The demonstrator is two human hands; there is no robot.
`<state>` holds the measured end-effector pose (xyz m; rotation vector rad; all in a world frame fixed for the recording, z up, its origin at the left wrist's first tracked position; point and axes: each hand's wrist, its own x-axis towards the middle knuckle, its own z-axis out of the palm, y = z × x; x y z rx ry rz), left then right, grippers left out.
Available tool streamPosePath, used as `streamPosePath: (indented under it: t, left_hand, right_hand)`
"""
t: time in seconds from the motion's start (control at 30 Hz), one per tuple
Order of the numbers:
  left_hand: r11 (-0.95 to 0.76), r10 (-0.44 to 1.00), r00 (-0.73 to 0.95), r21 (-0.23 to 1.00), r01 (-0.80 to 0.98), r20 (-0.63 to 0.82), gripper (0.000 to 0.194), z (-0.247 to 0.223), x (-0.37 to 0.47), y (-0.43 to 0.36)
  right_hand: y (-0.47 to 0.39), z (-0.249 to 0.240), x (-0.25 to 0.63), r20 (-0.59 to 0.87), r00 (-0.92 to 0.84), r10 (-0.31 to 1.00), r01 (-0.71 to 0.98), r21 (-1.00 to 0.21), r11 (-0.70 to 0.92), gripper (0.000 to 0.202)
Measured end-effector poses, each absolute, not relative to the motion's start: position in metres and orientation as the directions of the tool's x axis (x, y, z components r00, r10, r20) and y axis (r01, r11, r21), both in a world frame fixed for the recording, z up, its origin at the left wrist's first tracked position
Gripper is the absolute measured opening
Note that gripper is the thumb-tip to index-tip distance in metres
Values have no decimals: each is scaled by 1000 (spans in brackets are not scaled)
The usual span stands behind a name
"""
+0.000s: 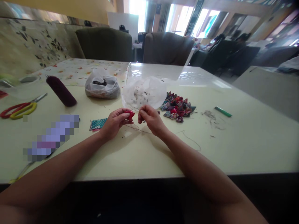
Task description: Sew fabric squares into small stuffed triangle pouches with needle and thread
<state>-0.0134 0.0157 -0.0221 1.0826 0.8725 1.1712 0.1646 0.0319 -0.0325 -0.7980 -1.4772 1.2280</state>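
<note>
My left hand (114, 121) pinches a small red fabric piece (130, 115) with a pointed tip, held above the table. Close beside it, my right hand (150, 119) has thumb and fingers pressed together; whatever is between them is too small to make out. A dark thread (143, 131) trails on the table below both hands. Partly behind my left wrist lies a teal patterned fabric piece (97, 124). To the right of my right hand sits a heap of small pointed patterned fabric pieces (178, 107).
Beyond my hands lie a white plastic sheet (144, 93) with bits on it and a plastic bag (102, 85). At left are a dark purple thread spool (61, 91) and red-and-yellow scissors (23, 109). A green-handled strip (223, 111) lies right, near loose thread scraps (210, 115). Chairs (167, 48) stand behind.
</note>
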Motion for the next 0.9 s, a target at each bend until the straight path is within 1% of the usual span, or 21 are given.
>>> streamPosePath:
  t: [0.07,0.13,0.23,0.37,0.47,0.67,0.73,0.9]
  left_hand:
    - [46,976,218,960,-275,16,23,-22,-14,16]
    - [61,968,249,956,-287,13,23,-23,-14,16]
    - [112,961,274,940,-323,-20,21,-24,-13,16]
    - [205,949,300,910,-361,-94,15,-24,-13,17]
    - [256,939,318,887,-385,-133,12,-23,-13,17]
    - [350,922,323,821,-451,-215,4,-19,-11,16]
    - [362,922,311,805,-470,-233,1,-17,-11,17]
    - [369,920,307,800,-474,-243,3,-15,-12,18]
  right_hand:
    - [33,-33,167,339,-289,895,-45,-939,341,17]
    - [32,-33,168,362,-345,866,23,-919,393,16]
    - [29,-31,168,391,-378,839,142,-871,470,5]
    - [23,-25,168,425,-376,823,277,-796,538,8]
    - [20,-23,167,426,-384,819,295,-784,546,10]
    - [20,-24,165,414,-379,828,244,-818,521,10]
    - [22,-25,166,425,-361,830,238,-819,523,9]
    - [23,-24,168,462,-345,817,283,-779,560,9]
